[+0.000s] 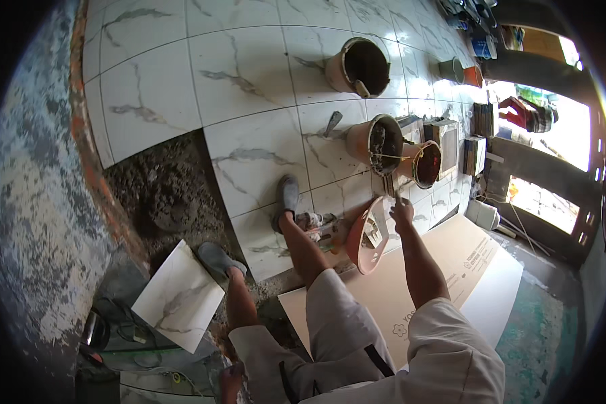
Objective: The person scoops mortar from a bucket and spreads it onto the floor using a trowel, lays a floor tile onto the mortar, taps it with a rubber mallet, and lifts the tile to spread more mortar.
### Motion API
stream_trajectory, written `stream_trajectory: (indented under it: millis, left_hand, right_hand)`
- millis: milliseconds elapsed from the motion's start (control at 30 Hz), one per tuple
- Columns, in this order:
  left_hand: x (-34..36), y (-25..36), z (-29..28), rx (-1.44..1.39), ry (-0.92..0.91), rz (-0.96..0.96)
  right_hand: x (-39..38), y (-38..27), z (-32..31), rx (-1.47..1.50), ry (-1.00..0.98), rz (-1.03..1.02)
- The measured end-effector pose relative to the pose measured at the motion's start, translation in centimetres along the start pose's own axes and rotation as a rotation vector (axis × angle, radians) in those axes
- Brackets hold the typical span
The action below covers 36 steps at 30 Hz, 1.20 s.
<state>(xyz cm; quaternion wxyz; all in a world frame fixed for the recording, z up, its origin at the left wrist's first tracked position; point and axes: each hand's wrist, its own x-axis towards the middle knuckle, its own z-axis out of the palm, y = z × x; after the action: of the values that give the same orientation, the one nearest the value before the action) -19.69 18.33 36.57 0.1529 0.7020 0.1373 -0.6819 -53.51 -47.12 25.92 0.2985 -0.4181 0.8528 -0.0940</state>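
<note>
My right hand (402,213) reaches out beside the pink plastic basin (355,244), near its upper rim. Its fingers look curled; whatever they hold is too small to make out. Inside the basin lie pale pieces, perhaps tile offcuts. Just beyond the hand stand a mortar-stained bucket (361,143) with grey mix and a smaller bucket (411,176) with a reddish inside. At the lower edge, a blurred reddish shape (231,382) may be my left hand; its fingers cannot be told. A loose marbled tile (179,296) lies tilted next to my left shoe.
White marbled floor tiles (249,74) reach across the room. Rough wet mortar (168,182) fills a gap along the peeling wall (40,168). Another bucket (340,71) and a trowel (333,122) stand further off. Flat cardboard (444,262) lies at my right; stacked tile boxes (475,155) sit beyond.
</note>
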Motion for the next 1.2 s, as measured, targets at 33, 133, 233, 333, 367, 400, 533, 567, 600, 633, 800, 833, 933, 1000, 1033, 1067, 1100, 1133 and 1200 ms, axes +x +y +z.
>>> stream_trajectory:
  millis: [33, 133, 233, 333, 367, 400, 533, 567, 600, 633, 800, 833, 933, 1000, 1033, 1067, 1100, 1133, 1200]
  left_hand:
    - [-0.1, 1.0, -0.2, 0.001, 0.034, -0.021]
    - [-0.1, 4.1, -0.5, 0.148, 0.191, 0.031]
    - [0.6, 7.4, 0.6, 0.249, 0.295, 0.046]
    - [0.9, 11.5, 2.6, 0.155, 0.352, 0.053]
    - [0.8, 12.9, 3.6, 0.166, 0.359, 0.049]
    - [0.8, 14.5, 4.4, 0.184, 0.341, 0.027]
    - [1.3, 20.0, 7.5, 0.115, 0.278, -0.123]
    - [1.4, 21.0, 8.4, 0.103, 0.237, -0.069]
    - [1.7, 22.0, 9.1, 0.117, 0.257, -0.087]
    - [1.5, 22.6, 9.8, 0.136, 0.278, -0.073]
    - [1.1, 24.7, 11.1, -0.023, 0.278, -0.043]
    - [0.9, 25.0, 11.1, -0.045, 0.25, 0.015]
    - [0.0, 25.9, 10.8, 0.025, 0.284, -0.024]
    - [-0.1, 26.7, 10.8, 0.052, 0.269, -0.017]
    - [0.0, 27.1, 10.9, 0.091, 0.251, -0.015]
    - [0.2, 27.6, 11.0, 0.125, 0.227, -0.033]
    - [0.5, 28.0, 11.2, 0.138, 0.23, -0.009]
    - [0.8, 28.5, 11.3, 0.147, 0.228, 0.004]
    - [1.3, 29.4, 11.5, 0.172, 0.225, 0.008]
  right_hand:
    - [2.9, 0.1, -0.6, 0.284, -0.038, 0.086]
    - [10.9, 0.5, -1.4, -0.217, -0.022, -0.449]
    - [16.9, -0.7, -0.2, -0.669, 0.077, -0.663]
    - [19.5, -5.1, 2.3, -0.632, 0.695, -0.565]
    - [19.5, -7.2, 3.1, -0.579, 1.222, -0.53]
    - [19.2, -9.5, 3.7, -0.555, 1.272, -0.521]
    - [18.4, -19.2, 7.8, -0.086, 0.148, -0.581]
    - [18.9, -21.4, 9.6, -0.123, 0.043, -0.49]
    - [19.6, -23.4, 11.8, -0.138, 0.003, -0.436]
    - [20.5, -25.1, 14.2, 0.006, -0.058, -0.333]
    - [25.4, -28.8, 23.1, 0.211, -0.385, -0.056]
    - [26.1, -28.6, 23.3, 0.199, -0.534, 0.024]
    - [26.3, -26.5, 21.0, 0.022, -0.538, -0.393]
    - [24.6, -23.8, 18.4, -0.192, -0.378, -0.763]
    - [23.2, -22.5, 17.2, -0.199, -0.292, -0.757]
    - [21.7, -21.2, 16.2, -0.248, -0.294, -0.806]
    - [20.2, -20.0, 15.5, -0.291, -0.303, -0.732]
    - [18.8, -19.1, 14.9, -0.335, -0.312, -0.659]
    - [16.4, -17.6, 14.1, -0.297, -0.35, -0.499]
